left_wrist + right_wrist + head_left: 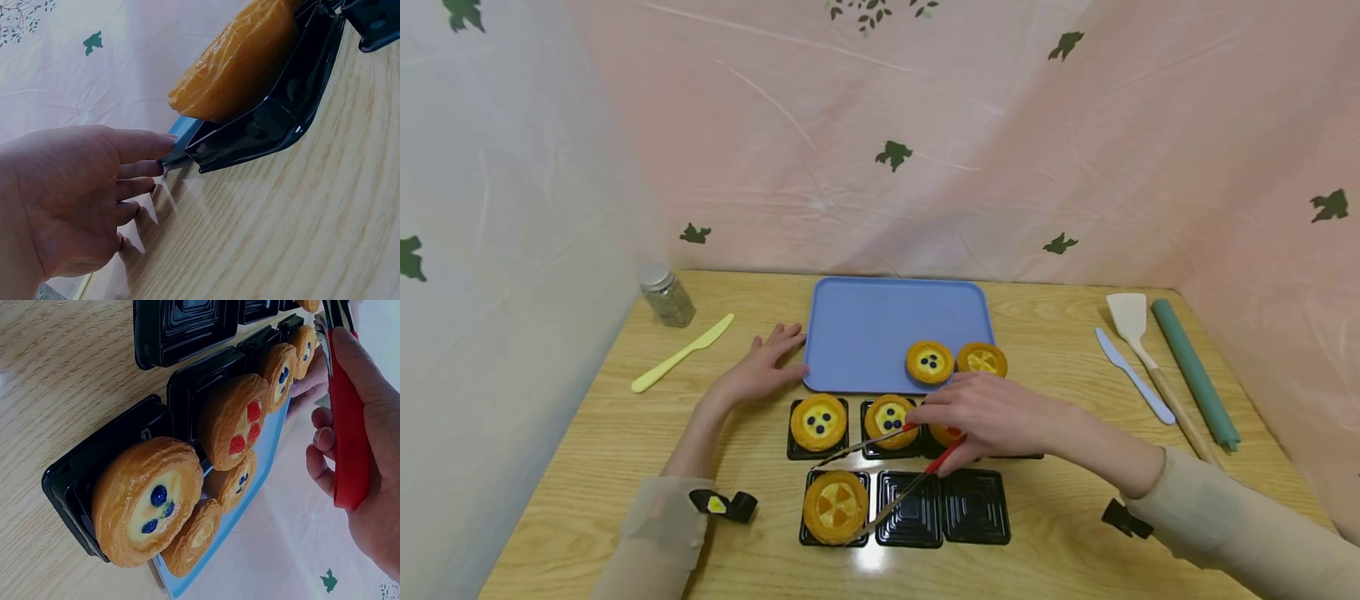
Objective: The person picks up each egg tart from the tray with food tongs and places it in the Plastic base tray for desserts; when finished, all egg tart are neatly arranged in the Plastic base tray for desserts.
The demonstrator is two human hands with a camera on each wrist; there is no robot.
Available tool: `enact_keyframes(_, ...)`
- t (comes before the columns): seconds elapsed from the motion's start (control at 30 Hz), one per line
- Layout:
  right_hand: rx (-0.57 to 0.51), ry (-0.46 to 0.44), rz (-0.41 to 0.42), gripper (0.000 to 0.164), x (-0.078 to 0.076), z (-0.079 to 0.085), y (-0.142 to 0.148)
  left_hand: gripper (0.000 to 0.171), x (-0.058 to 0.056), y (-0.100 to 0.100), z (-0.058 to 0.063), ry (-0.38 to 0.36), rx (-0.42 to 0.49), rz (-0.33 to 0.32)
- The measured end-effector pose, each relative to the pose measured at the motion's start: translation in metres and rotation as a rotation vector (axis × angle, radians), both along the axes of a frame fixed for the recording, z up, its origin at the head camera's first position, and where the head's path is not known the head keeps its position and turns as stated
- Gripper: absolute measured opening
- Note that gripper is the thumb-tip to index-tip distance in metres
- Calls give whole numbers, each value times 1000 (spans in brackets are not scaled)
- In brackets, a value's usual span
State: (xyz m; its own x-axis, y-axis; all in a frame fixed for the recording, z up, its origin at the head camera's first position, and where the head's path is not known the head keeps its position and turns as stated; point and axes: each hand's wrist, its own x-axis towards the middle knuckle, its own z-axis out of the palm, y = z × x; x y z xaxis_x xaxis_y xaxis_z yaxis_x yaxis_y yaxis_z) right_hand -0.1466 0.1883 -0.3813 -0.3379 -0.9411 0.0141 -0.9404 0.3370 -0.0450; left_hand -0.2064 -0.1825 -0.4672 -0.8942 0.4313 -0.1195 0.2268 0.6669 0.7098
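Observation:
My right hand (1000, 415) grips a pair of red-handled tongs (946, 457). The metal arms are spread on either side of a tart with orange-yellow wedges (835, 507), which sits in a black plastic tray at front left; whether they touch it I cannot tell. With fingers stretched out, my left hand (766, 368) rests at the left edge of the blue tray (887, 321). A blueberry tart (929, 363) and a fruit-wedge tart (982, 358) lie at that tray's near right corner. Behind the tongs, the back row holds blueberry tarts (819, 422) and a red-fruit tart (231, 425).
Two bare black compartments (909, 510) adjoin the front tart. A glass shaker (667, 297) and yellow knife (683, 353) lie on the left. At right are a blue knife (1135, 377), a white spatula (1129, 317) and a green roll (1197, 375). Fabric surrounds the table.

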Motion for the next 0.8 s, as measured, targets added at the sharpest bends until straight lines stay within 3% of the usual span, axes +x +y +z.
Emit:
enact_keyframes(0.2,-4,-37,-30,70,1,5,5,67,-1,0,-1,11,-9,-4)
enact_keyframes(0.43,-109,-40,-106,68,-11,20,31,67,-2,2,-2,19,-8,-8)
enact_keyframes(0.63,-97,-56,-291,64,-29,38,69,67,-2,1,-2,22,-14,-10)
enact_keyframes(0.8,-48,-56,-454,60,-46,40,98,67,-1,0,-3,19,-8,-5)
